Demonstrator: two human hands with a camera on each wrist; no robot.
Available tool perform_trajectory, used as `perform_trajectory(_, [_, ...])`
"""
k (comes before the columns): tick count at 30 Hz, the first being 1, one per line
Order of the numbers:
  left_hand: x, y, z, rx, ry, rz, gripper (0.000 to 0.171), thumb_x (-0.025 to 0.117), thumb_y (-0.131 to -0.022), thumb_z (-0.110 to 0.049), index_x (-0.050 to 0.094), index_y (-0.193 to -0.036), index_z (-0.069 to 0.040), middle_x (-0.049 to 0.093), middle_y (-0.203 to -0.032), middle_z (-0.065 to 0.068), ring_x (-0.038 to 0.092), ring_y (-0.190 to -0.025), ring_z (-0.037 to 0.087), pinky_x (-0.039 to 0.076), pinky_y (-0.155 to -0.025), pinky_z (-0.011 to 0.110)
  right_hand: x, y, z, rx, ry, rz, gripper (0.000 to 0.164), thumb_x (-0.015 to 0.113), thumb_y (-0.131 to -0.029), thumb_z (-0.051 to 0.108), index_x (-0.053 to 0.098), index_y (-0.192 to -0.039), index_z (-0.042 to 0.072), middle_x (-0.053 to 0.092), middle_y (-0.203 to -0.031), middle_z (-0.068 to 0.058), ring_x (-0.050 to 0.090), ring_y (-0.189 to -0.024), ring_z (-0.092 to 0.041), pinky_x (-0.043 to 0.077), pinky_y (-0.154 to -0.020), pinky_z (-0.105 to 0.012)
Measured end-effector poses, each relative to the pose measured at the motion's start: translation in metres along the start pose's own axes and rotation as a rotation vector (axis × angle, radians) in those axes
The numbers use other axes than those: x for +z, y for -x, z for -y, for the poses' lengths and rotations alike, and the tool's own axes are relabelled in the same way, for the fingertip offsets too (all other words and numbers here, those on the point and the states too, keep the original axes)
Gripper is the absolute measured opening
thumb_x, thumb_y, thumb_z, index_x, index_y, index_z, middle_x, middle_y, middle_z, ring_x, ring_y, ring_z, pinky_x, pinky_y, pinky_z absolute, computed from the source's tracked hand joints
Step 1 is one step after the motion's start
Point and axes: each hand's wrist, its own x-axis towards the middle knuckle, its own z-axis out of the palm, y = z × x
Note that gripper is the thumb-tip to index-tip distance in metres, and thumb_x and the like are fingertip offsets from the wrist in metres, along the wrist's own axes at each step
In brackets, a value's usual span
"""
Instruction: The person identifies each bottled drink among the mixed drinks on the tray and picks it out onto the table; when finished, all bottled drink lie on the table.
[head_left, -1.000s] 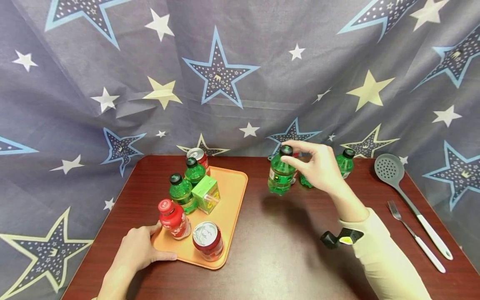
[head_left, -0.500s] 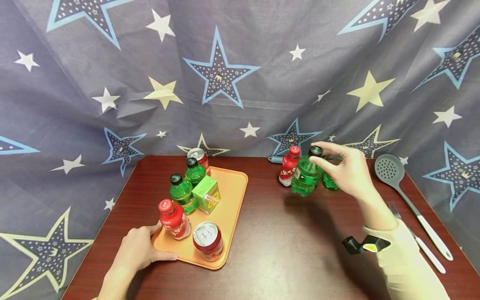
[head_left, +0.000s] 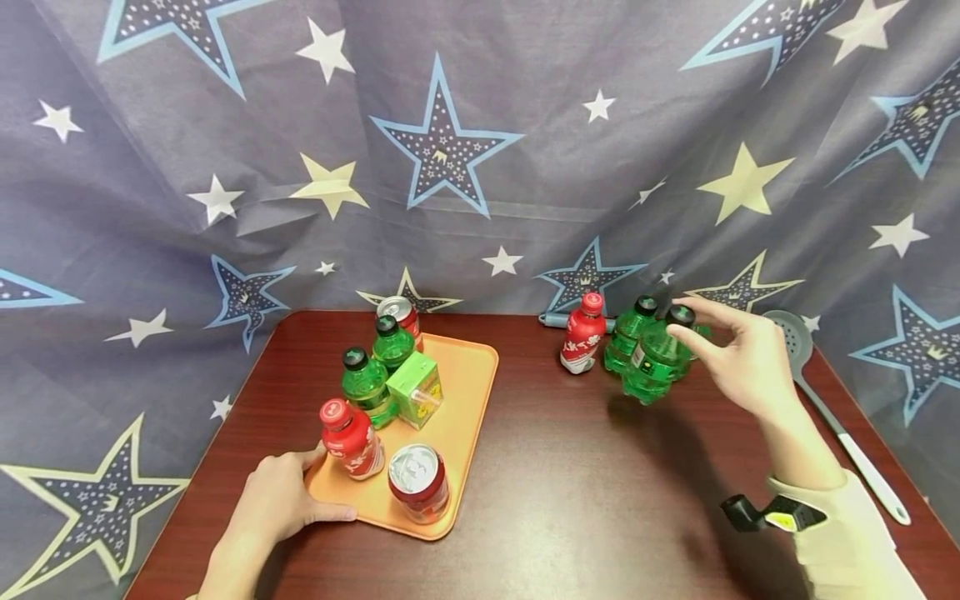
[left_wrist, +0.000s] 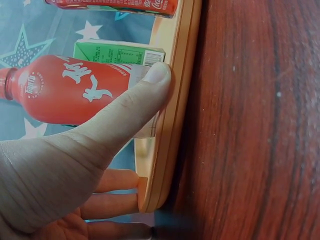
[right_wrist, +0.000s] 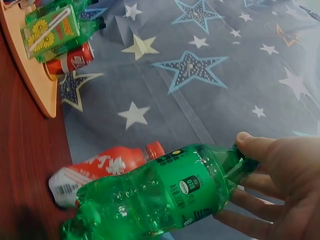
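Note:
My right hand [head_left: 750,358] pinches a green plastic soda bottle [head_left: 651,364] by its black-capped neck, tilted, its base seemingly above the table. Just behind it stands another green bottle [head_left: 624,337], and to their left a red bottle [head_left: 582,335]. In the right wrist view the held bottle [right_wrist: 165,192] overlaps the red one [right_wrist: 107,170]. My left hand [head_left: 273,496] holds the near left corner of an orange tray [head_left: 465,392], thumb on the front rim, fingers at the left side. On it, a red bottle [head_left: 352,442] stands nearest that hand.
Also on the tray are a large can [head_left: 418,483], a green juice carton [head_left: 417,387], two green bottles [head_left: 367,385] and a red can [head_left: 400,315] at the back. A slotted skimmer [head_left: 840,421] lies at the right, partly behind my right arm. A star-patterned curtain hangs behind.
My right hand has carried the green bottle rightward, past the red bottle, to the front of the other green bottle. My left hand and the tray have stayed in place.

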Motion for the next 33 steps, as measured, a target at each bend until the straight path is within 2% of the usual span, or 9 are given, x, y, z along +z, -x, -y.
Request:
perform_trajectory(3, [-0.001,0.000,-0.001,-0.001,0.000,0.000,0.116,0.098,-0.050,-0.069,0.069,-0.137,0.002,0.074,-0.124,0.030,0.073,-0.103,0.046,0.058,-0.089,0.064,-0.006,0.003,-0.008,0.015,-0.013,-0.017,0.039,0.090,-0.085,0.010,0.081,-0.123,0.018,0.082,-0.096,0.013,0.057,-0.083,0.031,0.039,-0.064,-0.007])
perform_trajectory(6, [-0.001,0.000,-0.001,0.001,-0.001,-0.004,0.116,0.098,-0.050,-0.069,0.069,-0.137,0.002,0.074,-0.123,0.030,0.073,-0.103,0.046,0.058,-0.089,0.064,-0.011,0.005,-0.015,0.034,-0.022,-0.031,0.038,0.090,-0.085,0.007,0.082,-0.121,0.017,0.068,-0.090,0.042,0.057,-0.077,0.028,0.040,-0.063,-0.005])
perform_trajectory(8, [-0.001,0.000,-0.001,0.002,-0.001,-0.004,0.116,0.098,-0.050,-0.069,0.069,-0.137,0.002,0.074,-0.123,0.030,0.073,-0.103,0.046,0.058,-0.089,0.064,-0.016,0.006,-0.020,0.050,-0.008,-0.041,0.037,0.090,-0.085,0.008,0.082,-0.120,0.017,0.059,-0.086,0.052,0.056,-0.073,0.026,0.039,-0.064,-0.004])
perform_trajectory(11, [-0.001,0.000,-0.001,0.003,-0.004,-0.006,0.117,0.098,-0.050,-0.070,0.069,-0.137,0.003,0.074,-0.123,0.030,0.073,-0.103,0.046,0.058,-0.089,0.064,-0.022,0.007,-0.029,0.076,0.045,-0.059,0.036,0.091,-0.085,0.014,0.082,-0.120,0.020,0.055,-0.083,0.055,0.049,-0.066,0.024,0.035,-0.061,-0.008])
perform_trajectory(16, [0.000,0.000,-0.001,0.006,-0.008,-0.010,0.117,0.098,-0.050,-0.071,0.069,-0.136,0.004,0.074,-0.123,0.030,0.073,-0.102,0.047,0.058,-0.088,0.064,-0.033,0.009,-0.044,0.122,0.111,-0.067,0.036,0.090,-0.087,0.021,0.082,-0.122,0.021,0.050,-0.085,0.059,0.044,-0.066,0.025,0.028,-0.055,-0.018])
perform_trajectory(24, [-0.001,0.001,-0.002,-0.002,-0.002,-0.002,0.117,0.098,-0.051,-0.070,0.068,-0.137,0.004,0.074,-0.125,0.030,0.072,-0.104,0.046,0.058,-0.090,0.064,-0.043,0.006,-0.069,0.205,0.139,-0.094,0.035,0.086,-0.091,0.023,0.080,-0.124,0.013,0.045,-0.081,0.062,0.045,-0.077,0.037,0.030,-0.062,-0.005])
perform_trajectory(27, [0.000,0.001,-0.002,-0.002,-0.004,-0.002,0.117,0.098,-0.051,-0.070,0.068,-0.137,0.004,0.074,-0.125,0.030,0.072,-0.104,0.046,0.058,-0.090,0.064,-0.044,0.004,-0.078,0.242,0.156,-0.107,0.036,0.086,-0.091,0.026,0.080,-0.124,0.014,0.043,-0.079,0.062,0.044,-0.078,0.036,0.028,-0.061,-0.007])
perform_trajectory(33, [-0.001,0.001,-0.002,-0.001,-0.005,-0.004,0.116,0.098,-0.051,-0.070,0.069,-0.137,0.003,0.074,-0.124,0.030,0.073,-0.103,0.046,0.058,-0.090,0.064,-0.044,0.001,-0.093,0.321,0.191,-0.106,0.040,0.083,-0.094,0.035,0.078,-0.129,0.017,0.040,-0.077,0.064,0.041,-0.067,0.028,0.027,-0.059,-0.016])
